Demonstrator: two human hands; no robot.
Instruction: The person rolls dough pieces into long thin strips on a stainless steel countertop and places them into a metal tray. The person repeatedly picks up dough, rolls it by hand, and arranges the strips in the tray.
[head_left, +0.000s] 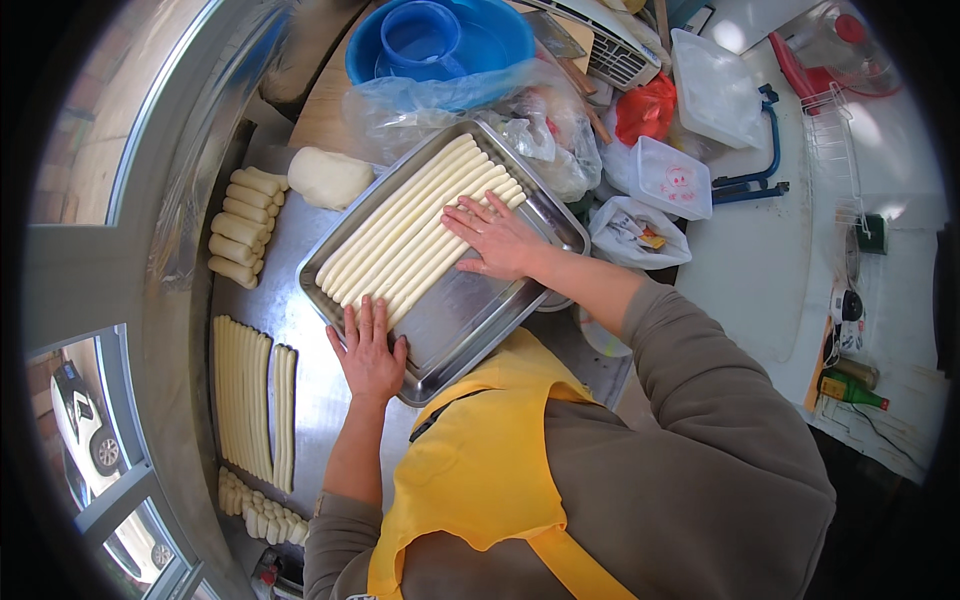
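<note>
A rectangular metal tray (465, 311) lies at a slant in front of me, its near edge close to my apron. Long dough ropes (409, 229) rest side by side in it, covering the far-left part of its floor. At their lower-left ends, my left hand (373, 364) lies palm down with fingers apart, its fingertips on the ropes. Near the opposite ends, my right hand (499, 238) is spread flat over the nearest ropes. Neither hand is closed around anything. Bare metal shows in the tray on the side towards me.
The steel worktop (322, 405) bears more dough ropes (244, 397), stacked dough rolls (244, 225), a large dough lump (330, 178) and small dough pieces (262, 514). Beyond the tray stand a blue basin (487, 37) and plastic bags (525, 127). White plastic containers (716, 90) are at right.
</note>
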